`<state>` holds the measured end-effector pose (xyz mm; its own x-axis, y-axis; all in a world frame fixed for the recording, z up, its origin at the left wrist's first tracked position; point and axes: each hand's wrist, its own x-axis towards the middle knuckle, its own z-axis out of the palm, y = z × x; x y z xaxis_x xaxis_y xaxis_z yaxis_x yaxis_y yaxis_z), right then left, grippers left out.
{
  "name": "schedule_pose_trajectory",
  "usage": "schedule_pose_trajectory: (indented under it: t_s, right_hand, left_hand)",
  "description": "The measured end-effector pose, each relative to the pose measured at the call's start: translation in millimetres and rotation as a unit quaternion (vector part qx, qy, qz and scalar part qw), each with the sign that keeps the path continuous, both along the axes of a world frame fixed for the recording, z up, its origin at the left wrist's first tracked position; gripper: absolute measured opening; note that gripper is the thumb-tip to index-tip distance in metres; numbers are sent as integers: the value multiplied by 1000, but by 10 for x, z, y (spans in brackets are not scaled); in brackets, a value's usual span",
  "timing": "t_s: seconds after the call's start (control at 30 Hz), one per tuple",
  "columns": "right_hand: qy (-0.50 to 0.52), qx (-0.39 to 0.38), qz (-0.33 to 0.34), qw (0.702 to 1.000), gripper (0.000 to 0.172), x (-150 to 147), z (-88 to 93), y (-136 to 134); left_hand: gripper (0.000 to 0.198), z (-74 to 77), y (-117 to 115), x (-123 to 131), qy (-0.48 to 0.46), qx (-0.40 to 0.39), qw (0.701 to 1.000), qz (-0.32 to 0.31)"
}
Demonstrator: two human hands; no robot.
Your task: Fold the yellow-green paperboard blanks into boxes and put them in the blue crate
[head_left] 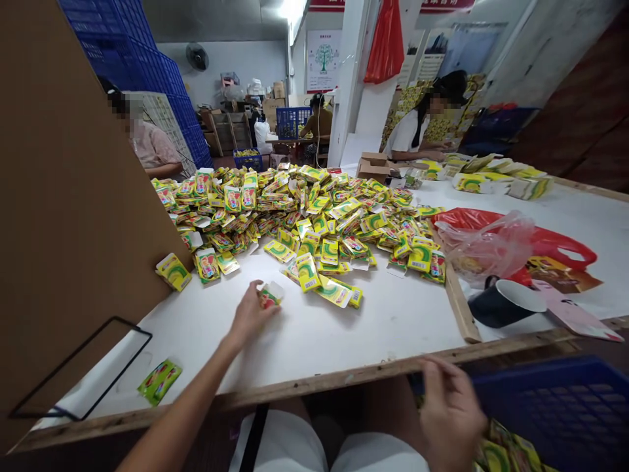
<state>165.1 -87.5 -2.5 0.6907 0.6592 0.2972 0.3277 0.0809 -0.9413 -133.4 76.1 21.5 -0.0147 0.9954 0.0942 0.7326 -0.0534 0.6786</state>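
My left hand (249, 316) reaches out over the white table (314, 334) and closes its fingers on a small yellow-green carton (270, 295) with its flap open. A big heap of the same small cartons (304, 210) lies just beyond it. My right hand (449, 410) hangs below the table's front edge, beside a blue plastic crate (565, 406). Its fingers are curled and blurred; I cannot make out whether it holds anything. Yellow packets (511, 452) lie in the crate under it.
A tall brown cardboard sheet (63, 216) stands at the left. A green sachet (158, 380) lies near the front edge. A wooden strip (457, 301), a black cup (501, 303) and red plastic bags (521, 239) sit at the right. Other people work at the far side.
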Motion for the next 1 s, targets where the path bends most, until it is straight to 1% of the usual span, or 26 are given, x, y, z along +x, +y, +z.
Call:
schedule_pose_trajectory:
  t_s: [0.07,0.13,0.17,0.23,0.3,0.37,0.43,0.47,0.6,0.7,0.8,0.83,0.87,0.93,0.97,1.0]
  right_hand:
    - [44,-28,105,993,28,-444,-3,226]
    - [85,-23,190,978,30,-804,23,439]
    - [103,-16,222,969,31,-924,32,526]
    - [127,-6,262,957,29,-1026,24,647]
    - [130,-1,284,950,27,-979,-15,701]
    - [119,-4,301,946,24,-856,-61,714]
    - [102,-13,324,940,22,-729,-89,714]
    - [94,-18,335,937,21,-678,-90,717]
    - [64,-33,379,922,22,-580,-12,763]
    - [15,-38,408,912,22,-605,56,812]
    - [-6,-18,398,917,17,-693,52,836]
    - [6,-10,387,922,15,-727,35,836]
    - [25,-4,374,927,16,-758,16,833]
    - [58,3,355,933,26,-802,-15,817]
    - [60,3,357,932,27,-810,-20,806]
    - [51,1,365,930,24,-810,-14,794]
  left_hand:
    - [55,-55,-307,302,-129,-1,991,-38]
    - [41,-77,-577,580,-254,-20,961,-107]
    - [39,-80,-685,688,-303,-27,944,-128]
    - [37,-83,-838,820,-371,-27,918,-142]
    - [36,-94,-913,856,-413,-29,900,-139]
    - [29,-112,-930,836,-424,-45,892,-150]
    - [22,-126,-916,804,-410,-58,894,-172]
    - [22,-129,-905,791,-400,-60,897,-179]
    - [32,-113,-854,752,-373,-58,906,-189]
    - [26,-97,-795,718,-357,-67,909,-206]
    - [13,-105,-727,697,-347,-47,916,-196]
    - [9,-114,-711,697,-352,-37,916,-189]
    - [7,-124,-703,702,-364,-27,914,-180]
    - [10,-143,-710,719,-406,-17,899,-164]
    - [16,-148,-724,728,-425,-16,891,-158]
    - [21,-149,-742,735,-436,-15,886,-155]
